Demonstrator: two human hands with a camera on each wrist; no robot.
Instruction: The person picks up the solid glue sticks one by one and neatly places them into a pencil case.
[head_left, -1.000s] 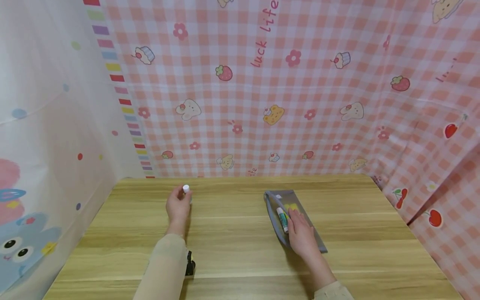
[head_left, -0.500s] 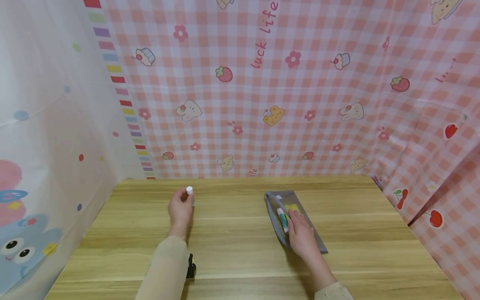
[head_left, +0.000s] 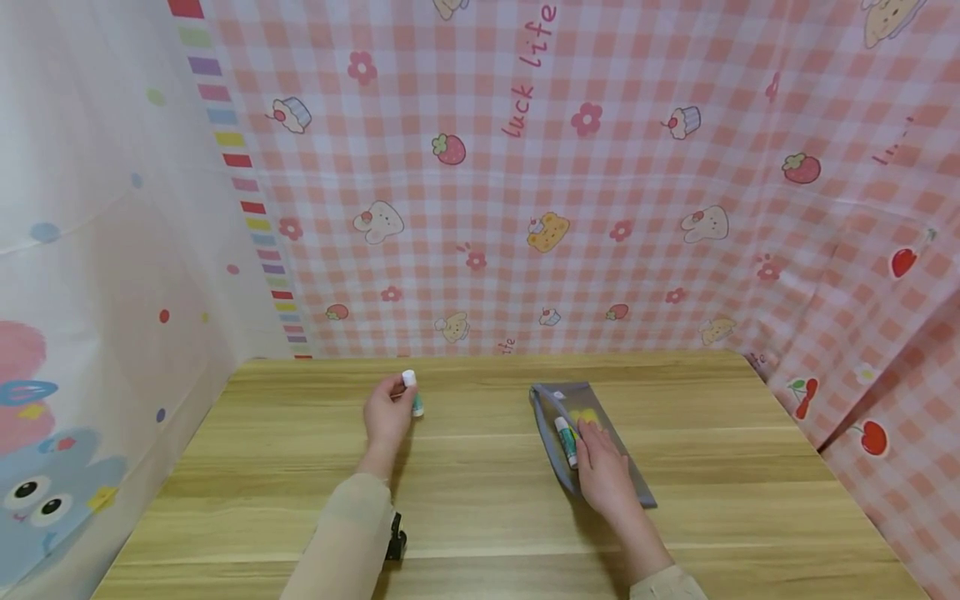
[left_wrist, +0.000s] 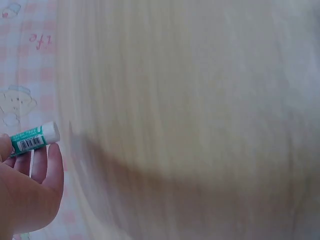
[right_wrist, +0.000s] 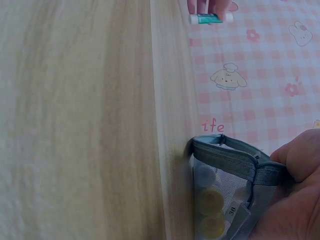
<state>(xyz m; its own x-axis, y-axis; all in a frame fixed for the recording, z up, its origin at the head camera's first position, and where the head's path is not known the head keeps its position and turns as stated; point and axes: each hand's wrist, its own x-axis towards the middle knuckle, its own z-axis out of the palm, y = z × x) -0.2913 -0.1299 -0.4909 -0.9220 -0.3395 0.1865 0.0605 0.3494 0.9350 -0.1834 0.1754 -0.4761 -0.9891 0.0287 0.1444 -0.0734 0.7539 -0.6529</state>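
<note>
My left hand point(head_left: 388, 417) pinches a glue stick point(head_left: 418, 406) above the back left part of the table, its white end tilted up. The left wrist view shows the barcode on the stick's green label point(left_wrist: 31, 143). On the right, my right hand point(head_left: 603, 471) grips the rim of a grey mesh zip pouch point(right_wrist: 225, 162), whose mouth gapes toward the left. Another glue stick point(head_left: 566, 442) shows at the pouch mouth. Round yellow things point(right_wrist: 210, 201) show through the mesh; their kind is unclear. The right hand covers part of the pouch.
The wooden table point(head_left: 480, 508) ends at a pink checked cloth point(head_left: 480, 250) hung behind it. A white printed cloth point(head_left: 82, 292) hangs on the left. A black device point(head_left: 396, 537) sits at my left wrist.
My left hand has moved to the right with the glue stick, and more of the stick's green label now shows. The right hand and the pouch have stayed in place.
</note>
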